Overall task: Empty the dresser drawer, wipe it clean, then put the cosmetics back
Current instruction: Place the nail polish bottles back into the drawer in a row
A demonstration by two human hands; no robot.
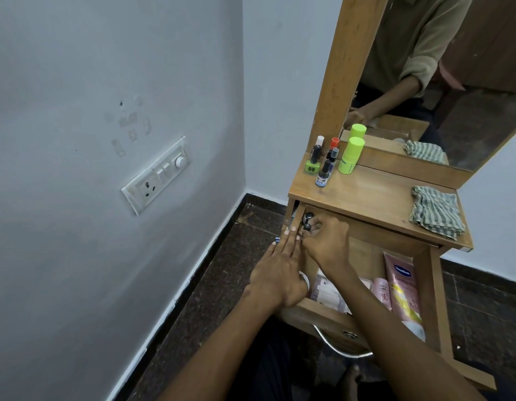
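The drawer (433,287) of the dresser stands pulled out below the wooden top (366,198), and the emptying is judged only partly done. In the head view, a few items are already set on the top: a green bottle (351,156), a small dark bottle (323,175) and a nail polish (313,160). A pink tube (403,287) and pale packets (327,293) are left lying in the drawer, so wiping and refilling are yet to come (the striped cloth (436,212) lies unused on the top's right side).

The right hand (327,241) is reached into the back left corner, its fingertips closed round small dark bottles (307,221). The left hand (280,270) is laid flat along the drawer's left wall, fingers straight and holding nothing that can be seen.

Room is tight in that corner: the top's front edge overhangs the bottles, and the side wall is touching the left hand. The middle of the top is free for setting things down.
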